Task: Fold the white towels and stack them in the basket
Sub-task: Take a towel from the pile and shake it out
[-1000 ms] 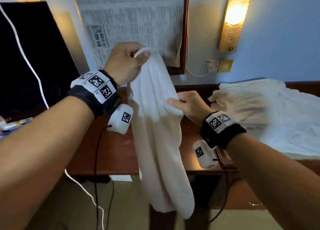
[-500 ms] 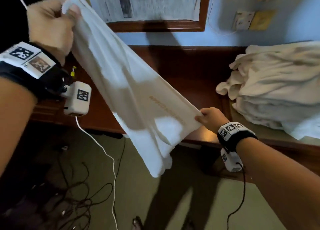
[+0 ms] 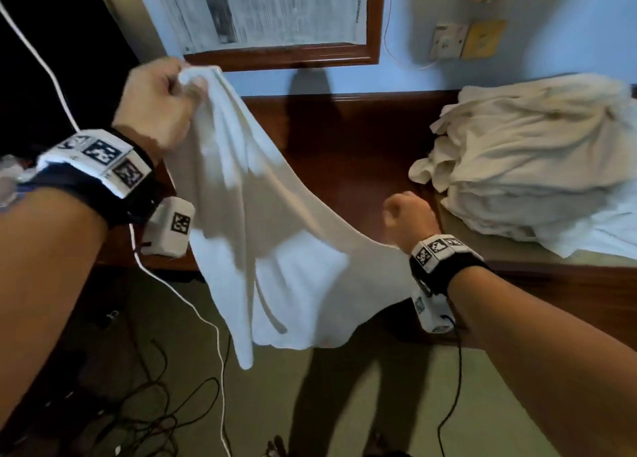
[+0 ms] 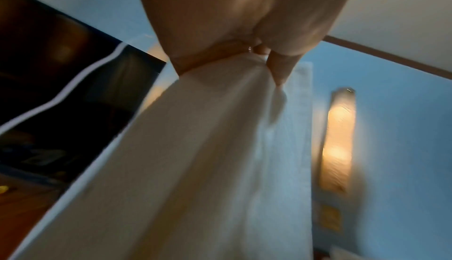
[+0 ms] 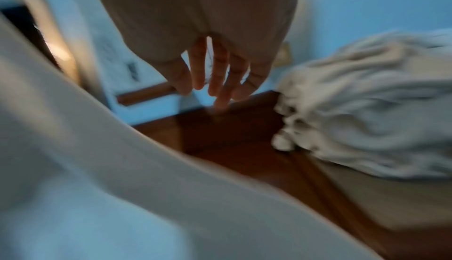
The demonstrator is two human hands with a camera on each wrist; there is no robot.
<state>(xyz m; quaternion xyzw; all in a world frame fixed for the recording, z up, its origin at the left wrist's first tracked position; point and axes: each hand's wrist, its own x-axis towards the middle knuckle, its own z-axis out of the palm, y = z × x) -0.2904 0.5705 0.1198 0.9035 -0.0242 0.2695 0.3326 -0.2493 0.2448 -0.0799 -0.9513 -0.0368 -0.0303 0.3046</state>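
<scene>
Left hand [image 3: 157, 108], raised, is bunched tight on one corner of the white towel [image 3: 275, 242]. The cloth slopes down to the right, to the lower right hand [image 3: 408, 217] — fingers loose, gripping nothing — above the counter [image 3: 344, 153].

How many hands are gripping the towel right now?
1. The left hand grips the towel by its top corner. The right hand shows loose fingers holding nothing; the towel edge passes beneath its wrist.
</scene>
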